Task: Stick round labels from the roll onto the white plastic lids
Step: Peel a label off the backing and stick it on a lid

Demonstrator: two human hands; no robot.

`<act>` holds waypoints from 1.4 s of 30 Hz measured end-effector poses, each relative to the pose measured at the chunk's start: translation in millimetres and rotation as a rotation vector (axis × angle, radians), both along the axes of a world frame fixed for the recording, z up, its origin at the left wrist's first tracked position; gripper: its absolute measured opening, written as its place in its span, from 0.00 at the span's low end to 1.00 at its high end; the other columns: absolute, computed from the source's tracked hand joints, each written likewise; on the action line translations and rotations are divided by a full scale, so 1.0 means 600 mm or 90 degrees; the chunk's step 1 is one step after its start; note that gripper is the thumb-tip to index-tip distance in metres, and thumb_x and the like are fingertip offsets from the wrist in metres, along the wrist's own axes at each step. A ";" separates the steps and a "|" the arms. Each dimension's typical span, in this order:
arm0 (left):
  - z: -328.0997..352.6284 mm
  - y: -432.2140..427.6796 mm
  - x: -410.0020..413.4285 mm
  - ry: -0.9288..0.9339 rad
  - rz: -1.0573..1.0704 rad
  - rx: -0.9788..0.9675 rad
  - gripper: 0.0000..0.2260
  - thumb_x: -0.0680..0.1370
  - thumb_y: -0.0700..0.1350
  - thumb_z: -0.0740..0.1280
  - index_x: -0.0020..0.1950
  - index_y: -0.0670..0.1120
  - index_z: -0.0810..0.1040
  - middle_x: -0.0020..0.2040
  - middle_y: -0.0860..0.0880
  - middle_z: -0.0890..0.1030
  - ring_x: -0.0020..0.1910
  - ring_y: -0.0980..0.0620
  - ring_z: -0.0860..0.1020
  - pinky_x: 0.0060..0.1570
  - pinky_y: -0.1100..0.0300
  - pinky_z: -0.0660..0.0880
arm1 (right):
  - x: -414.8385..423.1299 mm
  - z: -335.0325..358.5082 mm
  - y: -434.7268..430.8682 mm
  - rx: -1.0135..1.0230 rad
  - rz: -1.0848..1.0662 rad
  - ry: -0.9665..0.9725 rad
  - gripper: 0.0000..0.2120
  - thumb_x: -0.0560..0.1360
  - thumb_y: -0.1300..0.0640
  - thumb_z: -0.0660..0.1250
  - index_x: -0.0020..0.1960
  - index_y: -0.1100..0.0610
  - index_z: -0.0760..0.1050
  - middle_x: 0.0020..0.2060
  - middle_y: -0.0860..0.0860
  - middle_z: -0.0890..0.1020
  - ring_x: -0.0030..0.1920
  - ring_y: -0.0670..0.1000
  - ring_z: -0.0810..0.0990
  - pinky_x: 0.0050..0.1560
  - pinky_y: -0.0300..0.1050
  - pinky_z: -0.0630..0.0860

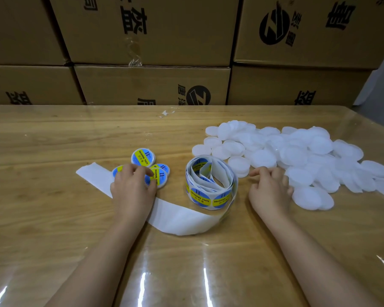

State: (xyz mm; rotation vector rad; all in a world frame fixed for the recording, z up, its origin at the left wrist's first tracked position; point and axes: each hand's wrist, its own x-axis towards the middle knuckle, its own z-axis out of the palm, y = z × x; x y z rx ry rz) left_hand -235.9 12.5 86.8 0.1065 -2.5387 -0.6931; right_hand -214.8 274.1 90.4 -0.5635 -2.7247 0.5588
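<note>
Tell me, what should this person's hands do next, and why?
Probably the right hand should pick one plain white round plastic lid from the pile beside it: it holds nothing, while the left hand pinches a finished blue-and-yellow labelled lid.

The roll (211, 182) of blue-and-yellow round labels stands on edge mid-bench, loosely wound, its bare white backing strip (180, 220) trailing left. Plain white lids (297, 151) lie heaped to its right. A few labelled lids (143, 157) overlap at left, the nearest gripped in my left hand (132, 189).
</note>
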 end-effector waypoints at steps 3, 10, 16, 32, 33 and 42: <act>-0.001 0.008 0.006 0.007 -0.060 -0.114 0.04 0.72 0.38 0.70 0.44 0.43 0.83 0.48 0.45 0.81 0.47 0.40 0.76 0.41 0.51 0.66 | 0.000 -0.004 0.002 -0.007 0.029 0.031 0.19 0.71 0.69 0.58 0.57 0.52 0.74 0.59 0.54 0.68 0.60 0.56 0.65 0.60 0.47 0.63; -0.007 0.014 0.009 -0.047 -0.087 -0.174 0.14 0.78 0.49 0.63 0.62 0.49 0.78 0.65 0.53 0.76 0.64 0.50 0.72 0.56 0.53 0.61 | -0.001 0.004 -0.005 -0.144 0.136 0.104 0.14 0.74 0.68 0.58 0.53 0.57 0.77 0.56 0.52 0.69 0.55 0.54 0.74 0.51 0.44 0.71; -0.018 0.010 0.002 -0.086 -0.113 -0.187 0.20 0.81 0.55 0.56 0.71 0.52 0.68 0.74 0.55 0.65 0.73 0.55 0.61 0.66 0.54 0.56 | 0.002 -0.003 -0.003 0.035 -0.005 0.074 0.11 0.74 0.60 0.61 0.55 0.51 0.74 0.58 0.52 0.68 0.60 0.55 0.67 0.60 0.51 0.59; 0.020 0.076 0.054 0.150 -0.278 0.420 0.08 0.77 0.49 0.59 0.40 0.51 0.74 0.40 0.54 0.76 0.41 0.58 0.74 0.41 0.65 0.71 | 0.009 0.016 -0.014 -0.563 0.132 0.355 0.05 0.77 0.54 0.65 0.53 0.48 0.72 0.52 0.43 0.78 0.44 0.30 0.76 0.40 0.24 0.69; 0.020 0.082 0.061 0.170 -0.309 0.383 0.06 0.76 0.50 0.59 0.42 0.52 0.74 0.41 0.54 0.76 0.40 0.58 0.73 0.40 0.67 0.69 | 0.015 0.020 -0.018 -0.577 0.157 0.380 0.05 0.77 0.54 0.66 0.52 0.48 0.73 0.49 0.40 0.78 0.43 0.29 0.76 0.40 0.23 0.69; 0.018 0.096 0.079 0.251 -0.506 0.046 0.23 0.74 0.49 0.68 0.68 0.49 0.68 0.59 0.49 0.75 0.55 0.51 0.76 0.52 0.51 0.74 | 0.062 0.024 -0.083 -0.282 0.482 0.403 0.10 0.71 0.48 0.66 0.48 0.54 0.76 0.42 0.42 0.78 0.44 0.48 0.77 0.46 0.44 0.73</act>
